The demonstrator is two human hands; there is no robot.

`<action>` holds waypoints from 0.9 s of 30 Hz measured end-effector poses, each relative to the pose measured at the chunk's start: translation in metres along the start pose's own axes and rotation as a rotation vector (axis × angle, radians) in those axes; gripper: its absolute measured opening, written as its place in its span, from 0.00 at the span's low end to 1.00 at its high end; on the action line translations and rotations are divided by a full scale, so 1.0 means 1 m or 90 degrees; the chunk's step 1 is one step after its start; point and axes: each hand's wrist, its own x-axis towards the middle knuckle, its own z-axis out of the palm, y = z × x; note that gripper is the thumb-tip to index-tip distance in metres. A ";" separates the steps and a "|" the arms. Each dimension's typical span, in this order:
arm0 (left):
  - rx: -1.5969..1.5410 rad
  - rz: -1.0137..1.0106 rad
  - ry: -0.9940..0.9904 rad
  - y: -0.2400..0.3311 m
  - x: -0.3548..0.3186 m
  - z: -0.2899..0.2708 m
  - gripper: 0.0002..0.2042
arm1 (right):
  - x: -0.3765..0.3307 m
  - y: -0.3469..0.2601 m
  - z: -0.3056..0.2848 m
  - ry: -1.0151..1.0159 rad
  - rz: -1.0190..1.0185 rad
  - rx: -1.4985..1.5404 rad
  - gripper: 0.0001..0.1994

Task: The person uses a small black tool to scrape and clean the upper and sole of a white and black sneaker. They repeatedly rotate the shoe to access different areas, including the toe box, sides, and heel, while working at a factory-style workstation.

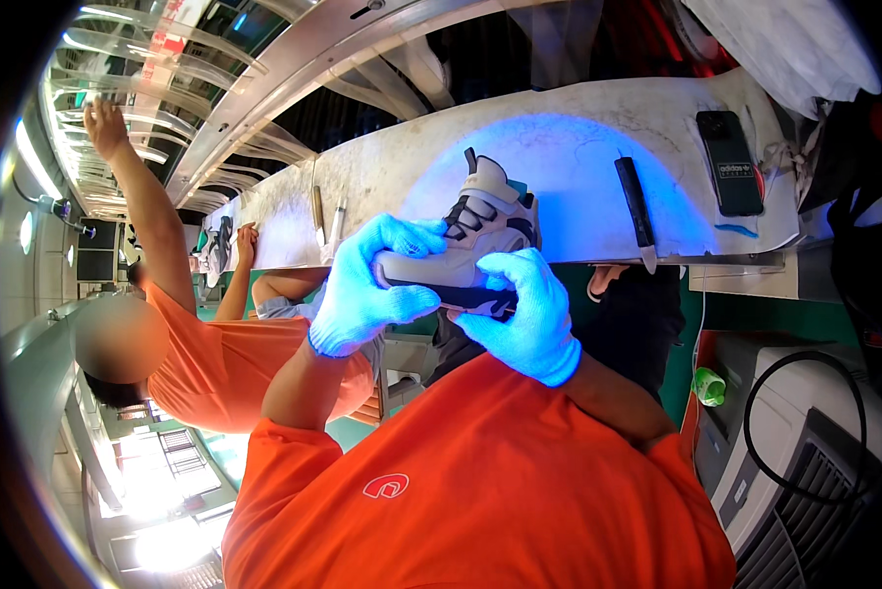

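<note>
Sneaker (480,231) sits clasped between the gloved left hand (367,285) and right hand (524,314), apparently sole toward the person.

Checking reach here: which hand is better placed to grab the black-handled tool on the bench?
Probably the right hand: the black-handled tool lies on its side of the shoe; the left hand is farther.

Both hands are wearing light blue knit gloves: left hand (367,285), right hand (524,314). The sneaker (480,236) at frame centre is showing grey and white panels, black lacing straps, a teal accent at the collar and a black sole. The workbench (578,167) across the upper frame is showing off-white, glowing blue under lamp light. The phone (729,162) at upper right is black. The co-worker's shirt (215,368) at left is orange.
</note>
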 end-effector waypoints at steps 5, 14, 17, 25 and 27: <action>-0.021 -0.007 0.002 -0.006 0.004 -0.006 0.24 | 0.008 0.004 0.002 -0.010 0.015 0.000 0.37; 0.354 -0.010 -0.051 0.027 0.021 -0.023 0.30 | 0.035 0.013 0.018 -0.061 0.042 -0.003 0.37; 0.417 0.020 -0.043 0.022 0.029 -0.023 0.33 | 0.043 0.013 0.020 -0.074 0.050 -0.027 0.37; 0.381 -0.074 -0.021 0.026 0.046 -0.024 0.30 | 0.026 0.013 0.022 0.041 0.063 -0.030 0.32; 0.395 -0.057 -0.022 0.027 0.046 -0.027 0.29 | 0.016 0.017 0.011 0.047 0.022 -0.099 0.32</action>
